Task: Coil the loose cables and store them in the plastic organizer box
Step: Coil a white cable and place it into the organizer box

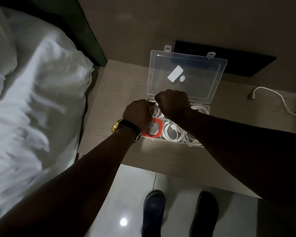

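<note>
A clear plastic organizer box (206,108) stands open on the bedside table, its lid (186,76) tilted up at the back. An orange coiled cable (155,130) fills the front left compartment. A white coiled cable (172,132) lies in the compartment beside it, and more white coils sit to the right. My left hand (138,113) and my right hand (173,101) are both over the back left compartment, fingers closed on a white cable (156,110) there. Most of that cable is hidden under my hands.
A loose white cable (278,98) trails across the table (161,154) at the right. A white bed (32,93) lies close on the left. A dark panel (229,60) is on the wall behind the lid. My shoes (154,209) stand on the glossy floor.
</note>
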`<state>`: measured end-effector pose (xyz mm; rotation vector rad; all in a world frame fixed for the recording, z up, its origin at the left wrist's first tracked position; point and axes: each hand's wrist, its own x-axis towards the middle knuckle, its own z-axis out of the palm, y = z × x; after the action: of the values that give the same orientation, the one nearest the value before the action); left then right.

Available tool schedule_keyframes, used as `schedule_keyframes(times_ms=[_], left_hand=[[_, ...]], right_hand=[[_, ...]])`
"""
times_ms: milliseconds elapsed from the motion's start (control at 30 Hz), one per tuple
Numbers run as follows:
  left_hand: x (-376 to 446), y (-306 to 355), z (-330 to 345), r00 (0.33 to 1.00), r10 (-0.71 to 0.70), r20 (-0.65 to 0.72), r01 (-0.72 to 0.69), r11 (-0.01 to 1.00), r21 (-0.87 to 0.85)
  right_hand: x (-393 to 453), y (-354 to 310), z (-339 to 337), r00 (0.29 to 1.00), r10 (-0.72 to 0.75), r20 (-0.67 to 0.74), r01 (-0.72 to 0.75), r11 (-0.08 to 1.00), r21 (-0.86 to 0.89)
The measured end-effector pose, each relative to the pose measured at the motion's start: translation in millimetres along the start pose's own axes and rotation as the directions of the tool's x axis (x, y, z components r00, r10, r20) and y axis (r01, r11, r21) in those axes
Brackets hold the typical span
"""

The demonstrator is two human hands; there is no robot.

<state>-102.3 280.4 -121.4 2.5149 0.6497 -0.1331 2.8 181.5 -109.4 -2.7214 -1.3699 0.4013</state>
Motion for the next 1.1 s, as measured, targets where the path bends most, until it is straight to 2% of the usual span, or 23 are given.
schedule_keyframes(times_ms=[167,300,467,700,867,967,1100], left_hand=[[-6,1,-3,0.999,-0.008,0.035,0.009,1.0,-0.023],[-12,-2,-1,1.0,0.029,-0.01,-0.029,0.999,-0.04],[-23,-4,3,0.994,0.073,-0.079,-0.076,0.996,-0.036],[-28,-5,3,0.99,0.116,-0.086,-0.118,0.993,-0.014],[-31,1,0,0.98,0.11,-0.165,-0.119,0.992,-0.044],[-40,15,-1,0.964,0.102,-0.244,-0.127,0.988,-0.088],[-51,50,3,0.935,0.135,-0.328,-0.199,0.965,-0.169]], right_hand=[[-5,12,1,0.998,0.049,0.046,-0.051,0.998,0.039],[-31,17,8,0.995,0.087,0.058,-0.094,0.986,0.135],[-44,19,19,0.998,0.067,0.004,-0.067,0.987,0.147],[-48,13,15,1.0,-0.011,0.0,0.011,0.998,0.055],[-58,20,1,0.999,0.002,-0.051,0.006,0.987,0.161],[-75,52,-8,0.984,0.124,-0.127,-0.091,0.968,0.235],[-97,152,-18,0.893,0.401,-0.203,-0.336,0.896,0.291]])
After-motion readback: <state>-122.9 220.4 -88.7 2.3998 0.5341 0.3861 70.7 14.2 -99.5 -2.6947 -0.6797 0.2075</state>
